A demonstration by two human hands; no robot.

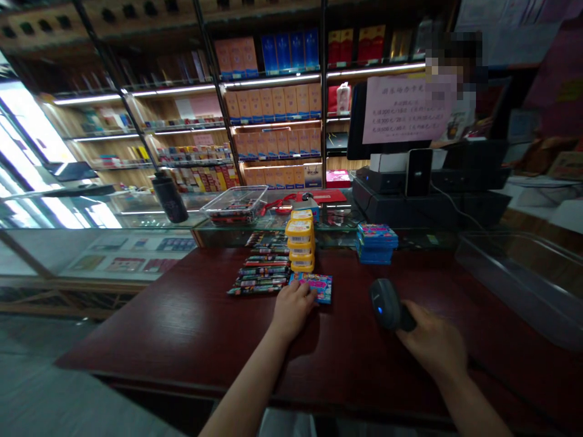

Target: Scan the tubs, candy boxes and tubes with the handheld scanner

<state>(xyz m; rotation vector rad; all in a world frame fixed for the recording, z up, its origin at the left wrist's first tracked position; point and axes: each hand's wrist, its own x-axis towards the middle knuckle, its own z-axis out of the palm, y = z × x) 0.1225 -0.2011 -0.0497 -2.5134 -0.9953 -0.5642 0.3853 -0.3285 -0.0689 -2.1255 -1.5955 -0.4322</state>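
My left hand (296, 306) has its fingers bent over a flat blue-and-pink packet (324, 285) on the dark red counter, gripping its near edge. In my right hand (435, 340) is a black barcode scanner (386, 303), held by its handle, with a small blue light showing. Just beyond the packet stands a stack of yellow-lidded tubs (300, 243). Left of the tubs lie several slim dark packets (262, 273) in overlapping rows. A pile of similar blue packets (376, 244) sits farther back, beyond the scanner.
A clear plastic bin (514, 285) stands at the right. Behind the counter (182, 321) are a clear tray (237, 203), a dark bottle (169, 197), a phone (418, 173) and a monitor with a pink notice (403, 109). A person (458, 67) is behind the monitor.
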